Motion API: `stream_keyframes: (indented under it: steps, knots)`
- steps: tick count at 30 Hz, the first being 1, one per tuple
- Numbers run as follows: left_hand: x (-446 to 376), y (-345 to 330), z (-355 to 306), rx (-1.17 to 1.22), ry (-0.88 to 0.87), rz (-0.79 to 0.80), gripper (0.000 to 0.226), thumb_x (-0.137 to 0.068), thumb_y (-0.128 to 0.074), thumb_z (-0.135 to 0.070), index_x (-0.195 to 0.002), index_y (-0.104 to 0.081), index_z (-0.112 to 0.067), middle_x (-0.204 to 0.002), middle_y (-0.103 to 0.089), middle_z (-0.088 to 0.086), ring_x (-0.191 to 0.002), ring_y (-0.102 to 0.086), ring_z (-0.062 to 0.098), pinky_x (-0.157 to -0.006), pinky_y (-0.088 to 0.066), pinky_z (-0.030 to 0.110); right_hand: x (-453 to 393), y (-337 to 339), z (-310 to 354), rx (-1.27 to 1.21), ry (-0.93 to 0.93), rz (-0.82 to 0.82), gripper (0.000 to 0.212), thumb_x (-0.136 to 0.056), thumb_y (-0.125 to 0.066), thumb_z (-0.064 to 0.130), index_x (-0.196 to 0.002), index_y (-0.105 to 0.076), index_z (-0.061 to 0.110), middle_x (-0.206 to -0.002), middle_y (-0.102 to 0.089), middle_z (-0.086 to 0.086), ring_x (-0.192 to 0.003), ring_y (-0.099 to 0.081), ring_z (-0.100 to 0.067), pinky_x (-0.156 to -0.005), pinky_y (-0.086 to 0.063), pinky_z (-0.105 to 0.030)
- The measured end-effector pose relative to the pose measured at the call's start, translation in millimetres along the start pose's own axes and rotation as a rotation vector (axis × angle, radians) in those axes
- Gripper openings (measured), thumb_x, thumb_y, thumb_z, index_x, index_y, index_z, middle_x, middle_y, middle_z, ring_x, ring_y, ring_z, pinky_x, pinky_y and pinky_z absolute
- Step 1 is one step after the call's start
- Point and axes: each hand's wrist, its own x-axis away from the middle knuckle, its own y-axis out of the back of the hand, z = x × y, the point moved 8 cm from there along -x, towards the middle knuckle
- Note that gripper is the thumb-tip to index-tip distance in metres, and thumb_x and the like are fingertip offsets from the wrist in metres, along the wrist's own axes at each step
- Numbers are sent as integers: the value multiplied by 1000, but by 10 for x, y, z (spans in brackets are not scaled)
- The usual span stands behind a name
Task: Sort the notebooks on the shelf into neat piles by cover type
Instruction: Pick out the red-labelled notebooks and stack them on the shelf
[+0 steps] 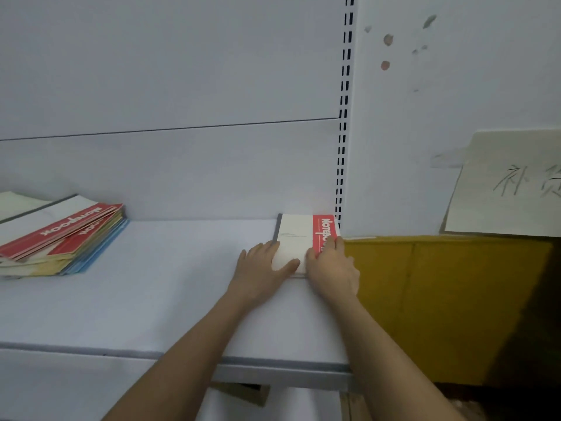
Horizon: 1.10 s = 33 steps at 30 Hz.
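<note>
A white notebook with a red "Notebook" band [296, 238] lies at the back right corner of the white shelf [151, 284], seemingly on top of a thin pile. My left hand [261, 265] rests against its left edge, with the thumb laid across the white cover. My right hand [331, 268] lies flat on the near right part, its fingers covering the red band. At the shelf's far left sits an untidy mixed pile [60, 241], with red-and-white covers on top and yellow and blue ones below.
A white and grey notebook [45, 211] lies behind the left pile. A yellow cardboard box [440, 299] stands right of the shelf, with a handwritten paper sheet [510, 189] above it. A slotted upright [343, 147] runs up the back wall.
</note>
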Motion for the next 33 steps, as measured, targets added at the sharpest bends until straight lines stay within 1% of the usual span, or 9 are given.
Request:
stream_keyframes:
  steps: [2,4,7,10,13,18,26,29,33]
  knots:
    - [1,67,-31,29,-3,-82,60,-96,-39,-57,-143,-43,-20,-147,-46,-4,-138,-35,16,-113,-23,36,-25,-2,-13,-23,2,-32,59,-98,-33,42,-149,-24,12,-156,-23,-5,-125,-44,-35,-93,-43,-42]
    - [11,88,-48,55,-14,-106,55,-97,-36,-55,-141,-48,-22,-144,-50,-4,-135,-39,15,-111,-25,34,-20,8,-31,-74,-17,-45,61,-98,-32,43,-150,-21,15,-159,-17,-4,-128,-42,-35,-96,-42,-44]
    - [87,114,3,84,15,-138,49,-100,-32,-49,-143,-45,-29,-154,-38,-1,-144,-27,14,-119,-14,44,47,111,-17,-112,-26,-100,62,-100,-31,45,-153,-15,18,-162,-6,-3,-138,-30,-34,-104,-36,-49]
    - [345,278,-4,16,27,-241,44,-102,-33,-40,-142,-45,-29,-155,-36,-3,-145,-25,13,-120,-10,45,205,344,76,-73,38,-264,56,-99,-35,40,-149,-27,17,-159,-20,-4,-137,-31,-30,-105,-33,-49]
    - [666,376,160,-15,27,-149,50,-102,-27,-49,-149,-34,-32,-159,-26,-7,-148,-15,12,-121,-3,46,465,409,385,62,280,-337,52,-98,-38,35,-146,-36,15,-151,-39,-4,-134,-38,-26,-109,-34,-43]
    - [1042,1131,1134,-54,97,-80,60,-98,-18,-61,-151,-28,-35,-161,-22,-7,-149,-11,16,-121,-2,48,946,153,1447,28,530,-113,53,-101,-36,41,-149,-32,20,-152,-38,-1,-139,-32,-24,-111,-28,-40]
    - [1956,2535,3098,-169,210,-163,63,-93,-24,-68,-146,-37,-37,-152,-39,-5,-140,-34,21,-112,-29,46,1893,-761,3751,111,641,280,54,-97,-40,50,-145,-39,24,-152,-38,0,-136,-38,-24,-110,-33,-44]
    - [2107,2874,3747,-196,256,-161,64,-90,-22,-71,-142,-40,-39,-146,-47,-4,-134,-40,23,-105,-37,44,2109,-1029,4334,133,678,351,48,-97,-43,44,-139,-48,22,-145,-46,-4,-129,-45,-27,-106,-38,-43]
    - [2048,3164,4288,-210,284,-169,64,-92,-24,-68,-142,-43,-33,-146,-48,-2,-135,-40,23,-105,-37,42,2134,-1301,4742,167,695,386,53,-96,-44,45,-144,-43,23,-150,-41,-1,-135,-40,-24,-110,-33,-38]
